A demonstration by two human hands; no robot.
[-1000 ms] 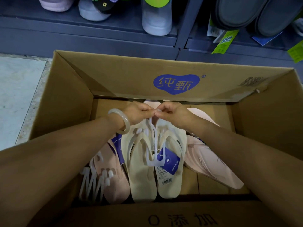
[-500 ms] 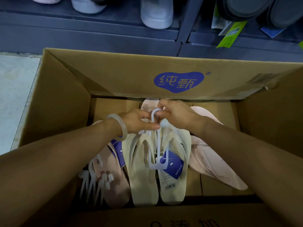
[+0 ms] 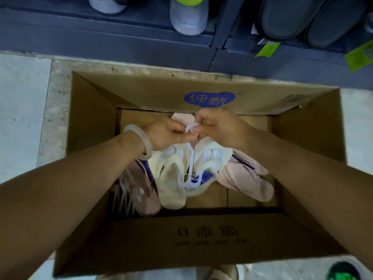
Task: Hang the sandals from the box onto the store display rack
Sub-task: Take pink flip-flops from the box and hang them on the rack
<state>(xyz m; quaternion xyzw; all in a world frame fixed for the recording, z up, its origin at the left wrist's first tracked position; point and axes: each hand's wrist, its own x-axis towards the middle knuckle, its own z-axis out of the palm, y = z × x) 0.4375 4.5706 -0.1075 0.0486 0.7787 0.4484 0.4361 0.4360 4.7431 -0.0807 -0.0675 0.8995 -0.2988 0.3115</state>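
A pair of cream sandals (image 3: 177, 176), joined on a white plastic hanger (image 3: 190, 158), hangs inside the open cardboard box (image 3: 92, 122), its toes up toward my hands. My right hand (image 3: 220, 126) pinches the hanger's hook at the top with curled fingers (image 3: 198, 129); my left hand (image 3: 165, 134), with a pale bangle (image 3: 141, 142) on the wrist, grips the hanger just below the hook, fingers closed around it. Pink sandals (image 3: 248, 178) lie on the box floor to the right, and another pink sandal (image 3: 141, 190) with loose white hangers (image 3: 123, 195) lies at the left. Blue tags (image 3: 201, 176) show on the pair. The box stands on the floor (image 3: 20, 118) before the dark display rack (image 3: 121, 43), where grey shoes (image 3: 189, 15) and green labels (image 3: 267, 49) sit.
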